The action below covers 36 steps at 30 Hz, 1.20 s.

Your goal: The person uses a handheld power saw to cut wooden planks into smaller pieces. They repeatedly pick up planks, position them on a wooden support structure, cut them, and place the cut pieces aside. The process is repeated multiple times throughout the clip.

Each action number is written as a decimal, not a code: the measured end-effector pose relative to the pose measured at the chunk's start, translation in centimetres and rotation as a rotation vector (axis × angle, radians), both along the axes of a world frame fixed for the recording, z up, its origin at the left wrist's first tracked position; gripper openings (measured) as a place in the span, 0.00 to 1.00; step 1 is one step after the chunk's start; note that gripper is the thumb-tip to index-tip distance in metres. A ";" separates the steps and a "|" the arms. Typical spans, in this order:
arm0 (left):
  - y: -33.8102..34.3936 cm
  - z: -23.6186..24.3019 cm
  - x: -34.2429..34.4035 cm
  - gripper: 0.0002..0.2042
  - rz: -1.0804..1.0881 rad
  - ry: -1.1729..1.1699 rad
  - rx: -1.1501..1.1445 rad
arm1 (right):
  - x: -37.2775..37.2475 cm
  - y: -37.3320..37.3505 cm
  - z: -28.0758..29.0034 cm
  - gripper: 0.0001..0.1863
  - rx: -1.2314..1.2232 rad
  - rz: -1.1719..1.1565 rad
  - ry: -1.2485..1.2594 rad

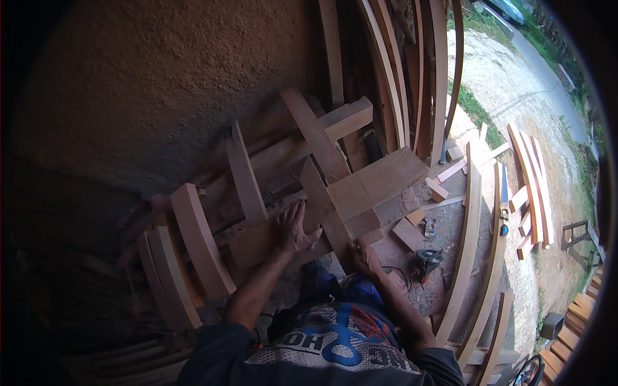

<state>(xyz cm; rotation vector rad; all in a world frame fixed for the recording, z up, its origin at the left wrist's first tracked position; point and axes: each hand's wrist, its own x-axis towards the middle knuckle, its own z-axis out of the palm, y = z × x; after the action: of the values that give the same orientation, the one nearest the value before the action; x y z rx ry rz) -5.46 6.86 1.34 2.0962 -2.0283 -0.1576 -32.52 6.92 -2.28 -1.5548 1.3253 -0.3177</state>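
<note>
In front of me a short wooden plank (324, 204) lies crosswise over a wide board (385, 181) that runs from lower left to upper right. My left hand (297, 229) rests on the wood left of the crosswise plank, its fingers spread. At the near end of that plank, my right hand (367, 258) is closed around its edge; part of the fingers is hidden. A second board piece (248, 246) extends leftward beneath my left hand. I cannot tell whether it is one with the wide board.
Several planks (203, 241) lie across the timbers at left. Beyond stands a rough wall (174, 83), with long boards (438, 77) upright beside it. A circular saw (427, 262) sits on the floor at right among offcuts (408, 234), near long curved timbers (468, 241).
</note>
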 end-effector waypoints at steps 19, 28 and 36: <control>0.8 -0.7 0.6 0.52 0.016 0.017 -0.016 | -9.5 -7.6 -3.6 0.36 -0.153 -0.671 -0.099; 0.0 0.0 0.1 0.51 -0.019 0.006 -0.036 | -14.4 -24.5 -11.4 0.15 -0.282 -0.534 -0.342; -0.8 -0.1 -0.3 0.50 -0.065 -0.016 -0.046 | -14.9 -26.2 -15.0 0.15 -0.316 -0.413 0.327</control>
<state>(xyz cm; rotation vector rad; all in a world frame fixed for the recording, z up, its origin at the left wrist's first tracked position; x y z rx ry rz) -5.75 6.05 1.23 2.0121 -2.0895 -0.1041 -47.43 -19.32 -17.23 -1.6280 1.9342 -0.5691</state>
